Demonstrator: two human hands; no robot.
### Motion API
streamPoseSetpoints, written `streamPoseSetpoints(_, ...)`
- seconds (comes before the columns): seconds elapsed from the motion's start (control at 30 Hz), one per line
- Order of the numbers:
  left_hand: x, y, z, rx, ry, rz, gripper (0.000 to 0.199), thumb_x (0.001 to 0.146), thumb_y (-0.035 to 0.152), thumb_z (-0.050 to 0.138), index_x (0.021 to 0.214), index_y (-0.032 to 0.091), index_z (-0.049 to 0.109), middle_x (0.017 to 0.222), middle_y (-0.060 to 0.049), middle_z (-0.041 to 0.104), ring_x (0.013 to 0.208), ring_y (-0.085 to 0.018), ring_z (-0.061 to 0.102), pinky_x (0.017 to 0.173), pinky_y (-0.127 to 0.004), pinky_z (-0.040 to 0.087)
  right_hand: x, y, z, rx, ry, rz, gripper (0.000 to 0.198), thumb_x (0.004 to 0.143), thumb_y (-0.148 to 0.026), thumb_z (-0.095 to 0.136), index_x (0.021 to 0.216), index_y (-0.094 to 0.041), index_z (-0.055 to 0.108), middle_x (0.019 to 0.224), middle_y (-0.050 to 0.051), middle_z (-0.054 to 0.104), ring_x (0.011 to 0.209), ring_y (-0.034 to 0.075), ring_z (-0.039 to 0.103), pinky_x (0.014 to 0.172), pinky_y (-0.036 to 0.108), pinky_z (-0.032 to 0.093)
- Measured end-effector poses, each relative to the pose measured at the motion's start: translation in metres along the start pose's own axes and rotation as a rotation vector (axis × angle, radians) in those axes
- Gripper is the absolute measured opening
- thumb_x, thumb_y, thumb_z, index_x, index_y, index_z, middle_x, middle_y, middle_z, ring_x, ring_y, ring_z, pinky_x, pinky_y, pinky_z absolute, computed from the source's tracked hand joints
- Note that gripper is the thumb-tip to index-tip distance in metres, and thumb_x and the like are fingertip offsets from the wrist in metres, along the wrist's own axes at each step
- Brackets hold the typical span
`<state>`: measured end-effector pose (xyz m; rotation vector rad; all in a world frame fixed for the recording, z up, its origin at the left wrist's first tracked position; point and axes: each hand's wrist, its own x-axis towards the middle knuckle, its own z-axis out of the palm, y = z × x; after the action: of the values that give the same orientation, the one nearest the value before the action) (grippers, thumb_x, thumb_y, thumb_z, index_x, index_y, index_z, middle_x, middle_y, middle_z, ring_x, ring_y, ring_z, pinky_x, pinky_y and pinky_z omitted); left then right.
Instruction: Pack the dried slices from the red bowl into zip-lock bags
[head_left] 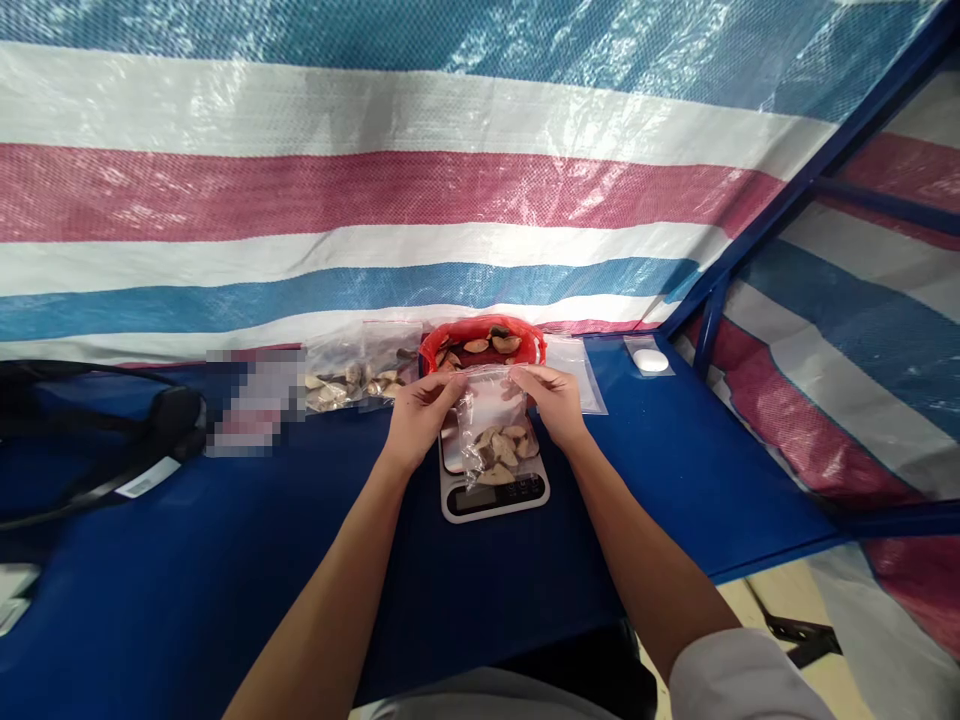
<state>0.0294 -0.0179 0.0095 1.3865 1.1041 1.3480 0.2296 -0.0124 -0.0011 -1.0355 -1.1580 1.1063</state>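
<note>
Between my two hands hangs a clear zip bag (501, 450) with several brown-and-pale dried pieces, like mushroom slices or nuts, at its bottom. My left hand (422, 415) pinches the bag's top left corner. The top right corner is pinched by my right hand (555, 402). Under the bag lies a white kitchen scale (495, 508) with a dark display strip; the bag covers much of it, and whether they touch I cannot tell. Just behind stands a red basket or bag-lined container (542, 345) with more of the same pieces.
Filled clear bags (334, 385) lie left of the red container. Flat clear bags (589, 375) are to its right, near a small white oval object (650, 361). Black straps or cables (172, 425) lie at left on the blue table (300, 540). Striped sheeting (375, 190) rises behind.
</note>
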Motion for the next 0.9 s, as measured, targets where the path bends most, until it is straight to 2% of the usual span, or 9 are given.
streamPoseSetpoints(0.1, 0.0, 0.001, 0.0, 0.008, 0.002, 0.011, 0.04, 0.075, 0.056, 0.081, 0.085, 0.018, 0.083, 0.082, -0.005, 0.077, 0.076, -0.019, 0.066, 0.072, -0.029, 0.054, 0.0, -0.001, 0.001, 0.027, -0.002, 0.021, 0.038, 0.074, -0.056, 0.08, 0.086, -0.019, 0.079, 0.074, 0.004, 0.076, 0.063, 0.019, 0.071, 0.047, 0.025, 0.052)
streamPoseSetpoints(0.2, -0.001, 0.002, 0.002, 0.015, 0.022, 0.015, 0.038, 0.076, 0.056, 0.08, 0.081, 0.018, 0.082, 0.077, -0.004, 0.076, 0.072, -0.018, 0.064, 0.069, -0.029, 0.053, -0.002, -0.005, 0.001, 0.031, -0.013, 0.038, 0.038, 0.075, -0.056, 0.08, 0.086, -0.019, 0.078, 0.075, 0.004, 0.076, 0.064, 0.019, 0.072, 0.047, 0.025, 0.053)
streamPoseSetpoints(0.33, -0.002, 0.003, 0.0, -0.052, 0.058, -0.002, 0.034, 0.079, 0.051, 0.078, 0.078, 0.017, 0.081, 0.071, -0.002, 0.071, 0.066, -0.016, 0.06, 0.064, -0.027, 0.05, -0.005, -0.009, 0.0, 0.022, -0.102, 0.05, 0.036, 0.076, -0.052, 0.08, 0.093, -0.021, 0.077, 0.08, 0.003, 0.078, 0.07, 0.02, 0.075, 0.051, 0.025, 0.056)
streamPoseSetpoints(0.47, 0.001, 0.003, -0.003, -0.202, 0.072, 0.048, 0.033, 0.083, 0.046, 0.077, 0.067, 0.016, 0.074, 0.065, -0.001, 0.064, 0.062, -0.013, 0.054, 0.061, -0.026, 0.045, -0.01, -0.007, 0.001, 0.02, -0.218, 0.03, 0.037, 0.073, -0.046, 0.085, 0.1, -0.023, 0.076, 0.092, 0.003, 0.08, 0.079, 0.02, 0.077, 0.069, 0.032, 0.062)
streamPoseSetpoints(0.53, 0.003, 0.004, -0.006, -0.24, 0.061, 0.065, 0.034, 0.084, 0.044, 0.076, 0.065, 0.016, 0.073, 0.065, -0.001, 0.063, 0.061, -0.012, 0.052, 0.06, -0.026, 0.045, -0.011, -0.006, 0.005, -0.006, -0.24, 0.025, 0.036, 0.074, -0.044, 0.084, 0.102, -0.023, 0.076, 0.096, 0.003, 0.081, 0.085, 0.021, 0.077, 0.079, 0.035, 0.063)
streamPoseSetpoints(0.6, 0.005, 0.006, -0.011, -0.228, 0.086, 0.074, 0.032, 0.083, 0.045, 0.076, 0.068, 0.016, 0.074, 0.066, -0.001, 0.065, 0.06, -0.012, 0.053, 0.06, -0.026, 0.046, -0.011, -0.005, 0.011, -0.045, -0.229, 0.025, 0.033, 0.075, -0.044, 0.083, 0.1, -0.023, 0.076, 0.095, 0.004, 0.081, 0.087, 0.023, 0.077, 0.081, 0.037, 0.063)
streamPoseSetpoints(0.77, 0.003, 0.018, -0.038, 0.057, 0.156, 0.105, 0.033, 0.085, 0.049, 0.072, 0.087, 0.017, 0.079, 0.073, -0.003, 0.074, 0.063, -0.016, 0.064, 0.066, -0.029, 0.054, -0.004, -0.008, 0.033, -0.06, -0.182, 0.006, 0.036, 0.073, -0.047, 0.084, 0.097, -0.021, 0.077, 0.097, 0.006, 0.081, 0.094, 0.026, 0.077, 0.089, 0.042, 0.062)
streamPoseSetpoints(0.83, -0.001, 0.023, -0.056, 0.238, 0.209, 0.151, 0.033, 0.087, 0.048, 0.069, 0.095, 0.017, 0.079, 0.081, -0.004, 0.078, 0.07, -0.019, 0.069, 0.07, -0.031, 0.057, 0.001, -0.011, 0.043, -0.055, -0.175, 0.021, 0.038, 0.074, -0.048, 0.082, 0.099, -0.021, 0.077, 0.099, 0.006, 0.081, 0.095, 0.028, 0.076, 0.084, 0.041, 0.063)
streamPoseSetpoints(0.9, -0.004, 0.026, -0.075, 0.448, 0.27, 0.26, 0.032, 0.091, 0.046, 0.065, 0.097, 0.018, 0.079, 0.09, -0.006, 0.08, 0.076, -0.02, 0.072, 0.077, -0.032, 0.059, 0.006, -0.013, 0.056, -0.048, -0.179, 0.04, 0.039, 0.075, -0.05, 0.081, 0.101, -0.021, 0.077, 0.1, 0.007, 0.08, 0.095, 0.028, 0.076, 0.077, 0.04, 0.064)
